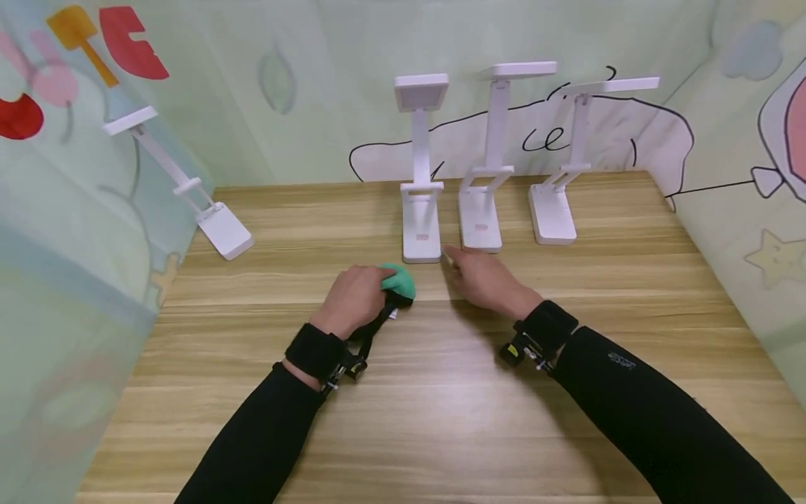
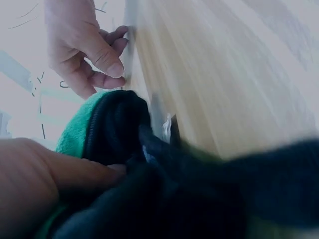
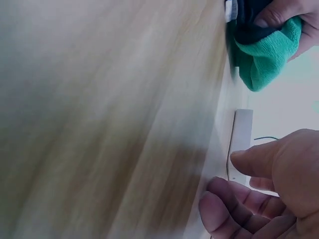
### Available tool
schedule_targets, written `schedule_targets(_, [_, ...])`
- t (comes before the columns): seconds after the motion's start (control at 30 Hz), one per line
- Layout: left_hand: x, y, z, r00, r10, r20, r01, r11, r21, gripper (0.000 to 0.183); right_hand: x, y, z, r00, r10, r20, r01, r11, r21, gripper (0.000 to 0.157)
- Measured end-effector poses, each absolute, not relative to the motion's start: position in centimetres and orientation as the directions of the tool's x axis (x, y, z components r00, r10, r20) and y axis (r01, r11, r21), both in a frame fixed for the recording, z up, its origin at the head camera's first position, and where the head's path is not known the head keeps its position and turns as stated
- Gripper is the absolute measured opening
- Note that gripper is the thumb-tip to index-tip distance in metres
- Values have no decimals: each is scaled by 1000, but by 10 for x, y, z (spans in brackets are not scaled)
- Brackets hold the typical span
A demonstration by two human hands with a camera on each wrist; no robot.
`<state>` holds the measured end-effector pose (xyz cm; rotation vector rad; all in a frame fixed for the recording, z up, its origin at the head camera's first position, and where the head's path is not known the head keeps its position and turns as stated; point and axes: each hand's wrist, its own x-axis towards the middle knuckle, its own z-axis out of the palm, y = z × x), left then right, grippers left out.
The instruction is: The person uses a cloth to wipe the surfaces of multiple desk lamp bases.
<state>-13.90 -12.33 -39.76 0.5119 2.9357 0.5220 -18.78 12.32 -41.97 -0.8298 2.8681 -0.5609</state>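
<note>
My left hand (image 1: 354, 301) grips a green fuzzy cloth piece (image 1: 400, 281) with a black side, a dark strap and a small white tag. In the left wrist view the thumb presses on the black side of this cloth piece (image 2: 79, 122); much of the rest is dark and blurred. My right hand (image 1: 483, 280) is just in front of two white desk lamps, its fingertips close to the base of the nearer lamp (image 1: 422, 241). In the right wrist view the fingers (image 3: 219, 211) of that hand are loosely bent and hold nothing; whether they touch the lamp I cannot tell.
Right of the nearer lamp stand a second white lamp (image 1: 480, 222) and a third lamp (image 1: 553, 218). Another white lamp (image 1: 225, 231) stands at the table's left edge. Printed curtains (image 1: 302, 140) hang behind and beside the wooden table (image 1: 415, 420).
</note>
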Motion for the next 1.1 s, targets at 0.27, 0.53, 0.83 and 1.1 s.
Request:
schedule_targets(0.27, [-141, -116, -401, -954, 293, -68, 217, 827, 519, 43, -178, 131, -418, -843, -538, 6, -498, 776, -388, 44])
schedule_targets(0.53, [-140, -101, -408, -987, 159, -10, 100, 670, 735, 47, -162, 130, -417, -846, -532, -33, -406, 683, -606, 50])
schedule_targets(0.83, [-131, -78, -409, -986, 167, -13, 67, 466, 882, 53, -142, 114, -417, -822, -569, 28, -416, 567, -711, 55])
schedule_targets(1.1, [-119, -66, -402, -925, 376, -58, 45, 260, 964, 83, -134, 110, -417, -830, -552, 78, -402, 496, -769, 68])
